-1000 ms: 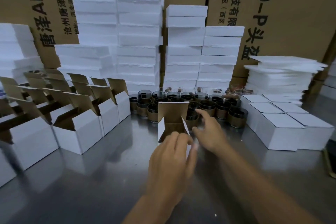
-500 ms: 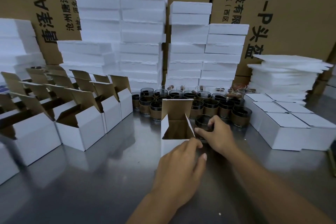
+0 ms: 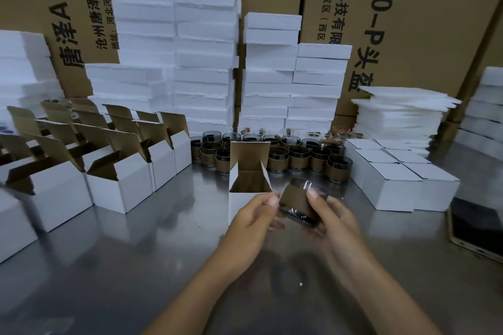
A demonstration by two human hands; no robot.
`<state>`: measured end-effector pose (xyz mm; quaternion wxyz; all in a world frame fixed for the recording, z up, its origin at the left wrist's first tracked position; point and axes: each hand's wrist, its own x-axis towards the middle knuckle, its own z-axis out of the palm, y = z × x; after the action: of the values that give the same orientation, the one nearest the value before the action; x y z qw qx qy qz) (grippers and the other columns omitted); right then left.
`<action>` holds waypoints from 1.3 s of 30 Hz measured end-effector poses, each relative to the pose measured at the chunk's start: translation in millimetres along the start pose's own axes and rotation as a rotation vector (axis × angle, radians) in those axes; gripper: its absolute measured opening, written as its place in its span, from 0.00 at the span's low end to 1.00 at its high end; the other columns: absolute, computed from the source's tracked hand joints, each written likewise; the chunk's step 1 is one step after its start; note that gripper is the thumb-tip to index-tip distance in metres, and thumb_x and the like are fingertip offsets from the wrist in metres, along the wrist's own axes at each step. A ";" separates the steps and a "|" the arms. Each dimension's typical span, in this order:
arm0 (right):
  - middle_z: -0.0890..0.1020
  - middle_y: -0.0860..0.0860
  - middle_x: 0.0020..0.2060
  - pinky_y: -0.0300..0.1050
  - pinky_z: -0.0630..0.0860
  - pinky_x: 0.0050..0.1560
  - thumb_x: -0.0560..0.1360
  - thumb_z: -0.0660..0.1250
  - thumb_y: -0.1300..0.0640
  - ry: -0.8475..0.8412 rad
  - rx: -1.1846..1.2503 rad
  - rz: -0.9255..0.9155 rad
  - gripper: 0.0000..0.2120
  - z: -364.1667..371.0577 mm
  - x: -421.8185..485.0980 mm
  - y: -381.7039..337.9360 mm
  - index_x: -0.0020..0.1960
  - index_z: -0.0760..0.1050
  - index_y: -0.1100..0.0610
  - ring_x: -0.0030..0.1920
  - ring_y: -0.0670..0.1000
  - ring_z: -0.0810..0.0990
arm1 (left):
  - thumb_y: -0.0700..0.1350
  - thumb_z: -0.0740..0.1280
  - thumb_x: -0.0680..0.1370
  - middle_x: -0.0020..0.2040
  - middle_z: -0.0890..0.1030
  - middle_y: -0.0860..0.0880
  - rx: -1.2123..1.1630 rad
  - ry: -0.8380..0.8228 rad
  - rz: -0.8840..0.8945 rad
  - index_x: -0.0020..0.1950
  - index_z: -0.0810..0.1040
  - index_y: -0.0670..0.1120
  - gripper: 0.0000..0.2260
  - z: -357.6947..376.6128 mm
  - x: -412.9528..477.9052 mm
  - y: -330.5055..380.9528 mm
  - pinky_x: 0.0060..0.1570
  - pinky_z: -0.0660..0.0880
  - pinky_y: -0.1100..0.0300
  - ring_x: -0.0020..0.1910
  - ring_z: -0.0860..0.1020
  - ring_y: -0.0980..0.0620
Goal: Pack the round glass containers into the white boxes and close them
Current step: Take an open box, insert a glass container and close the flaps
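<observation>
I have the jar (image 3: 298,202) tilted between both hands, right hand (image 3: 330,219) gripping its paper band, left hand (image 3: 253,215) fingertips steadying; glass looks slick and breakable, box (image 3: 249,187) open just beyond.

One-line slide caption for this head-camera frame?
Both hands, left and right, hold a round dark glass container with a brown band beside an open white cardboard box on the steel table.

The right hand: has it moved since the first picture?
Yes. The right hand has drawn back from the rows of glass containers toward the person, carrying one glass container beside the open box.
</observation>
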<state>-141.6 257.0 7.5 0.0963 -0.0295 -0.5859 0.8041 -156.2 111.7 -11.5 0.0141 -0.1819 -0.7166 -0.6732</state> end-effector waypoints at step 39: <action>0.86 0.52 0.43 0.44 0.72 0.41 0.79 0.52 0.42 -0.122 0.130 0.177 0.20 -2.9 0.5 13.2 0.53 0.76 0.53 0.42 0.48 0.84 | 0.58 0.62 0.70 0.42 0.82 0.51 -0.182 -0.066 -0.042 0.54 0.79 0.57 0.15 -6.2 -0.2 1.2 0.42 0.77 0.63 0.45 0.82 0.51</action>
<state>-143.2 255.9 -5.9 -0.0092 -0.0261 -0.5323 0.8461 -157.1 105.7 -9.8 -0.0402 -0.1894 -0.6563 -0.7292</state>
